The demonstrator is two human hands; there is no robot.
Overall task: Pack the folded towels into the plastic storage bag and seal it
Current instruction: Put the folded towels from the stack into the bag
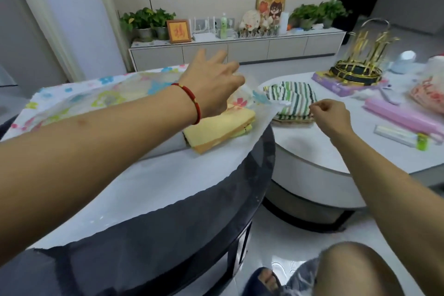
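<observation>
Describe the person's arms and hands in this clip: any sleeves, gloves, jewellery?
Both forearms are bare, with no sleeves or gloves in view. The left hand has a thin red cord bracelet with small gold beads at the wrist. The right hand wears nothing visible: no ring, watch or band.
</observation>
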